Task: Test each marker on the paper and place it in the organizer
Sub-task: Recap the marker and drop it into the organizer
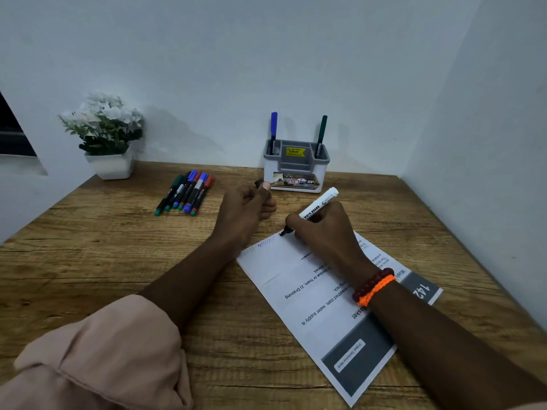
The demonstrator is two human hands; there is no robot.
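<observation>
My right hand (322,232) grips an uncapped white marker (321,204) with its black tip on the top corner of the printed paper (310,291). A blue zigzag scribble (265,243) lies just left of the tip. My left hand (245,211) pinches the black cap (259,183) above the table, left of the paper. The grey and white organizer (296,167) stands at the back against the wall, with a blue marker (273,130) in its left slot and a green marker (321,134) in its right slot. Several capped markers (186,192) lie in a row at the back left.
A white pot of white flowers (106,137) stands in the back left corner. Walls close the wooden table (103,247) at the back and right. The paper lies slanted from the middle toward the front right edge.
</observation>
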